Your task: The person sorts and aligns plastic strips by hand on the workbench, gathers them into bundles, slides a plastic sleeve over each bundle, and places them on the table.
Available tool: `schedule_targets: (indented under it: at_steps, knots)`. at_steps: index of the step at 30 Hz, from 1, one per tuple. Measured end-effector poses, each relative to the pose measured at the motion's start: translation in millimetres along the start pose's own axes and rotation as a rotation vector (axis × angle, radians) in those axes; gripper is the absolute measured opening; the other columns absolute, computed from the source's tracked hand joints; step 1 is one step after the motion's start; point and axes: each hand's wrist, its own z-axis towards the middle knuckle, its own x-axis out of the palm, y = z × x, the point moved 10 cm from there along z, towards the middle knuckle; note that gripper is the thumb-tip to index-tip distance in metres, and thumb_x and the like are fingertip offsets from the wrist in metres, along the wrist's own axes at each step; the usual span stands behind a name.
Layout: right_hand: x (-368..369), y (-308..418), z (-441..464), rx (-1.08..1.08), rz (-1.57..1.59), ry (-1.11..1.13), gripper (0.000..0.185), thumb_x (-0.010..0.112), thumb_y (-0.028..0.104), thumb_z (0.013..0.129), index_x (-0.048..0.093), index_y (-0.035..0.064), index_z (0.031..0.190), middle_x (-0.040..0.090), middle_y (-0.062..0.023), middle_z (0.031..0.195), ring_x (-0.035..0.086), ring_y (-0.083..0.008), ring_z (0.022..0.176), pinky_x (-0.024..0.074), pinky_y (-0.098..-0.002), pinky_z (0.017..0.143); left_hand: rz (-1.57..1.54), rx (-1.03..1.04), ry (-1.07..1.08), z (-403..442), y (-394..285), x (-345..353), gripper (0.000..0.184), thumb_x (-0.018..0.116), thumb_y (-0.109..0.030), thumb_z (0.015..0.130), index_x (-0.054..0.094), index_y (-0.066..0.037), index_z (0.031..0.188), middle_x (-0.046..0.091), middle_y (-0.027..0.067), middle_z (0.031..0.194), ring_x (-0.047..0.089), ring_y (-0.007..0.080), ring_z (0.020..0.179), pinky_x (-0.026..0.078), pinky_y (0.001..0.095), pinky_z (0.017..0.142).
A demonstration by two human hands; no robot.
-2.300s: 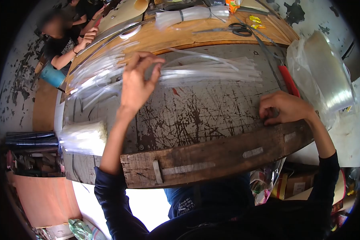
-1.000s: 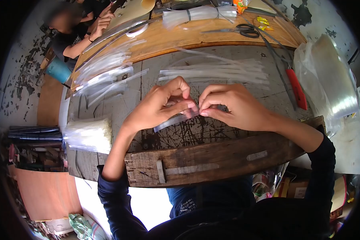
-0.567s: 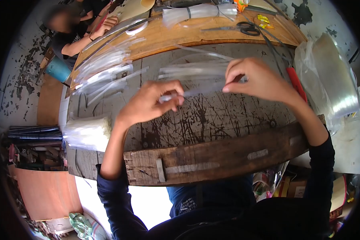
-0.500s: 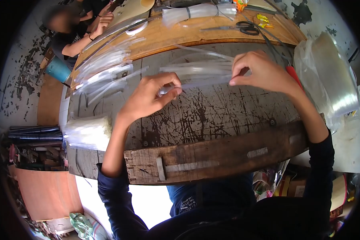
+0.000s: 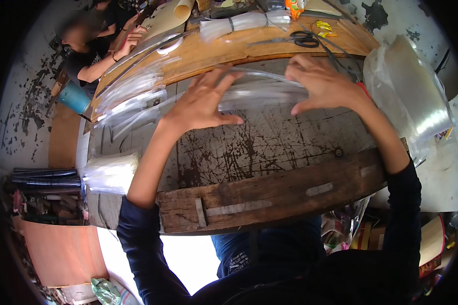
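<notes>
My left hand [image 5: 201,99] is spread over the left end of a pile of clear plastic strips [image 5: 264,96], its thumb pointing right. Across from it, my right hand [image 5: 323,86] hovers at the pile's right end with fingers apart. Neither hand shows anything gripped; whether the fingertips touch the strips cannot be told. A second heap of clear strips [image 5: 132,91] lies to the left. Nearer me on the left is a thick whitish bundle [image 5: 110,173]. Behind my right wrist a bit of a red-handled tool [image 5: 363,89] shows.
A dark wooden board [image 5: 269,199] runs along the near edge of the scratched table [image 5: 249,147]. On the back wooden surface are scissors [image 5: 303,39], a tape roll [image 5: 170,44] and a tied strip bundle [image 5: 244,24]. A clear plastic roll [image 5: 422,91] stands right. Another person [image 5: 94,63] is at back left.
The strip that was stretched between my hands is no longer seen there. Both hands have opened and now hang over the pile of strips. The view has shifted slightly.
</notes>
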Motion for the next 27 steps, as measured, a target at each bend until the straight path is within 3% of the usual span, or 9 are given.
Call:
schedule_targets:
  at_steps: [2,4,6,9,11,19,23,25,27]
  knots:
    - [15,4,4,-0.086,0.057,-0.05,0.07,0.071,0.041,0.068,0.046,-0.0004,0.119,0.041,-0.0188,0.125,0.04,-0.03,0.117,0.0309,-0.0446,0.096,0.039,0.169,0.066,15,-9,14,0.102,0.073,-0.049,0.064,0.013,-0.021,0.141,0.027,0.0192,0.139,0.029,0.0374,0.128,0.02,0.0494,0.108]
    - [18,10,6,-0.177,-0.044,-0.166,0.084,0.071,0.042,0.068,0.033,-0.0038,0.128,0.039,-0.0202,0.124,0.041,-0.0299,0.117,0.0319,-0.0408,0.099,0.045,0.152,0.11,28,-4,20,0.104,0.072,-0.051,0.063,0.012,-0.021,0.141,0.026,0.0194,0.14,0.028,0.0371,0.128,0.018,0.0494,0.109]
    - [21,2,11,-0.164,0.067,-0.119,0.08,0.07,0.038,0.07,0.034,-0.0057,0.127,0.041,-0.0196,0.122,0.042,-0.0298,0.115,0.0337,-0.0392,0.097,0.052,0.129,0.156,32,0,25,0.106,0.072,-0.053,0.062,0.01,-0.02,0.142,0.025,0.0195,0.14,0.028,0.0367,0.129,0.015,0.0493,0.11]
    - [22,1,16,-0.163,0.159,-0.037,0.072,0.069,0.03,0.073,0.037,-0.0071,0.125,0.045,-0.0183,0.117,0.044,-0.0297,0.112,0.0371,-0.0365,0.094,0.053,0.103,0.138,34,0,20,0.095,0.07,-0.05,0.067,0.02,-0.017,0.14,0.035,0.0188,0.133,0.037,0.0356,0.123,0.029,0.0476,0.104]
    - [22,4,16,-0.177,0.145,-0.007,0.066,0.068,0.026,0.075,0.039,-0.0066,0.125,0.047,-0.0175,0.113,0.046,-0.0297,0.11,0.0386,-0.0354,0.092,-0.071,0.079,0.263,28,-1,27,0.071,0.068,-0.039,0.074,0.038,-0.012,0.132,0.046,0.0163,0.115,0.049,0.0322,0.109,0.042,0.0434,0.091]
    - [30,19,14,-0.129,0.185,0.101,0.028,0.061,0.009,0.075,0.046,-0.0037,0.095,0.05,-0.0161,0.097,0.05,-0.0321,0.099,0.0421,-0.0388,0.082,-0.142,0.218,0.174,12,-31,22,0.039,0.062,-0.015,0.079,0.049,-0.005,0.115,0.05,0.0158,0.1,0.057,0.0324,0.091,0.048,0.0401,0.078]
    - [35,29,12,-0.167,0.117,0.043,0.027,0.06,0.006,0.073,0.043,-0.0038,0.091,0.049,-0.0175,0.094,0.051,-0.0336,0.096,0.0427,-0.04,0.08,-0.046,0.187,0.174,13,-39,27,0.028,0.059,-0.008,0.079,0.049,0.001,0.103,0.052,0.019,0.096,0.058,0.0347,0.085,0.048,0.0408,0.076]
    - [23,36,9,-0.207,0.05,-0.112,0.025,0.058,0.005,0.074,0.042,-0.005,0.09,0.05,-0.0187,0.091,0.051,-0.0346,0.094,0.0424,-0.04,0.08,0.054,0.212,0.156,14,-44,28,0.031,0.061,-0.008,0.077,0.047,0.001,0.103,0.052,0.0191,0.095,0.057,0.035,0.087,0.048,0.0408,0.076]
    - [22,37,9,-0.155,0.082,-0.06,0.024,0.057,0.005,0.074,0.042,-0.0054,0.09,0.05,-0.0192,0.089,0.052,-0.0348,0.092,0.0427,-0.0401,0.079,0.153,0.231,0.139,13,-46,25,0.035,0.063,-0.008,0.074,0.046,0.002,0.103,0.052,0.0192,0.094,0.056,0.0353,0.088,0.047,0.0408,0.076]
